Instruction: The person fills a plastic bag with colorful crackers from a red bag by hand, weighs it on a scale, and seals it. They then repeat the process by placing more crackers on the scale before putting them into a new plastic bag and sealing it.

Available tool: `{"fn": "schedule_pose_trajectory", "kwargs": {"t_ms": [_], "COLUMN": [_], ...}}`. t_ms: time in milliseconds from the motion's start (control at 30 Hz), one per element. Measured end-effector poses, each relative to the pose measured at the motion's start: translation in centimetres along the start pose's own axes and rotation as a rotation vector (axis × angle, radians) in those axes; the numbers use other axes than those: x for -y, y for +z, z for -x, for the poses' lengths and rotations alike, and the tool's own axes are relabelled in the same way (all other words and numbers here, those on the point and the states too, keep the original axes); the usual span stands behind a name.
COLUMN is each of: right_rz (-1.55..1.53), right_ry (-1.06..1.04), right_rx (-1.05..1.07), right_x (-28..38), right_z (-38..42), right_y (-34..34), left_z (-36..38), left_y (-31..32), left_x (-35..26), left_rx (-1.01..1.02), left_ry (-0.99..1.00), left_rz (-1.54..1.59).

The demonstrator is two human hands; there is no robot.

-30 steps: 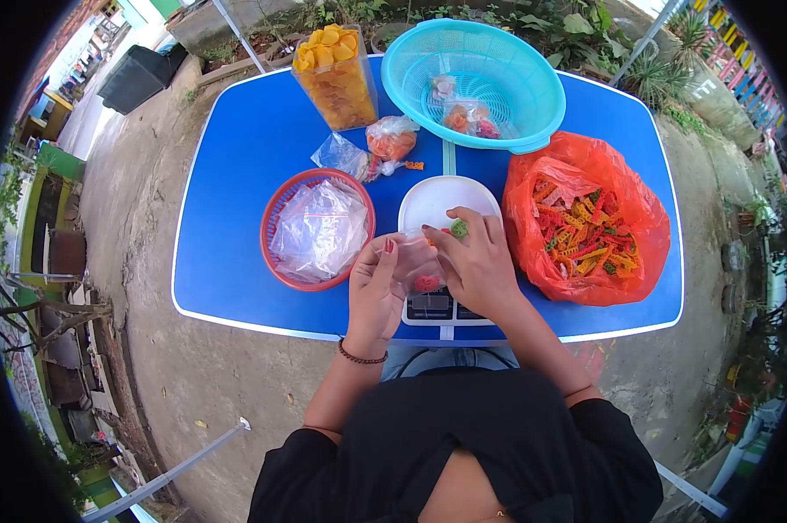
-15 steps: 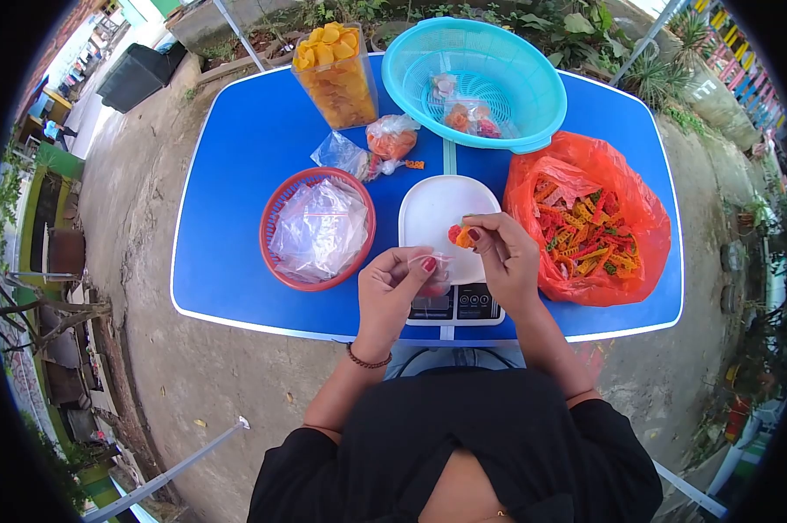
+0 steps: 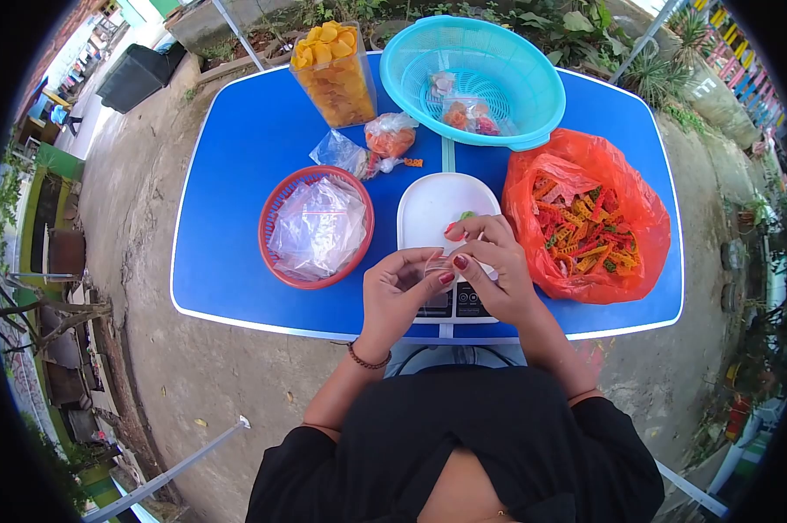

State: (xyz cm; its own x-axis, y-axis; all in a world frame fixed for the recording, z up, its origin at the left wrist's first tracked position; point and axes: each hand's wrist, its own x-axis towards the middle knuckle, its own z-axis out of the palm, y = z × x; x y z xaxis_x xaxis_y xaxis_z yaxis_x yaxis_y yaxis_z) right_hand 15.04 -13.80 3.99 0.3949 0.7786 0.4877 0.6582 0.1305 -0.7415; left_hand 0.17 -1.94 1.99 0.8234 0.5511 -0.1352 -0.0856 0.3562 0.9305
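Between thumb and fingers my left hand pinches a small clear plastic bag, above the front part of the white scale. My right hand is close beside it, thumb near the bag's edge, its fingers curled around small red and green snack pieces that show partly above the fingers. The scale's dark display panel is partly covered by both hands. To the right, a red plastic bag holds red, orange and green crinkled snacks.
A red basket with clear bags stands at the left. Behind are a container of yellow chips, small filled bags and a turquoise basket holding packets. All stand on the blue table.
My right hand has moved slightly down and left, its thumb now at the clear bag. The orange piece between its fingers is no longer visible; red and green pieces show instead.
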Motion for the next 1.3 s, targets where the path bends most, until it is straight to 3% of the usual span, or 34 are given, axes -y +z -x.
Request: {"fn": "schedule_pose_trajectory", "kwargs": {"t_ms": [33, 133, 233, 333, 533, 633, 833, 1033, 1300], "right_rz": [-0.001, -0.276, 0.120, 0.492, 0.371, 0.103, -0.478, -0.021, -0.068], "right_ry": [0.006, 0.176, 0.203, 0.056, 0.188, 0.275, 0.248, 0.047, -0.036], "right_rx": [0.031, -0.137, -0.103, -0.025, 0.000, -0.089, -0.278, -0.179, -0.055], "right_x": [0.0, -1.1, -2.8, -3.0, -3.8, -2.7, -1.4, 0.1, -0.3], "right_z": [0.1, 0.4, 0.4, 0.4, 1.3, 0.9, 0.7, 0.3, 0.3], "right_y": [0.0, 0.9, 0.9, 1.2, 1.1, 0.7, 1.1, 0.2, -0.4], "left_z": [0.0, -0.4, -0.7, -1.1, -1.0, -0.8, -0.4, 0.0, -0.1], "left_y": [-0.1, -0.4, -0.5, -1.3, -0.9, -1.0, -0.6, 0.5, 0.2], "left_x": [0.1, 0.8, 0.8, 1.3, 1.0, 1.0, 0.8, 0.4, 0.7], "left_rx": [0.012, -0.006, -0.069, -0.077, -0.086, -0.075, -0.054, -0.052, -0.032], "left_ry": [0.004, 0.034, -0.022, -0.048, -0.049, -0.070, -0.048, -0.029, -0.026], "left_rz": [0.001, 0.055, 0.218, 0.418, 0.338, 0.203, -0.079, -0.096, -0.098]}}
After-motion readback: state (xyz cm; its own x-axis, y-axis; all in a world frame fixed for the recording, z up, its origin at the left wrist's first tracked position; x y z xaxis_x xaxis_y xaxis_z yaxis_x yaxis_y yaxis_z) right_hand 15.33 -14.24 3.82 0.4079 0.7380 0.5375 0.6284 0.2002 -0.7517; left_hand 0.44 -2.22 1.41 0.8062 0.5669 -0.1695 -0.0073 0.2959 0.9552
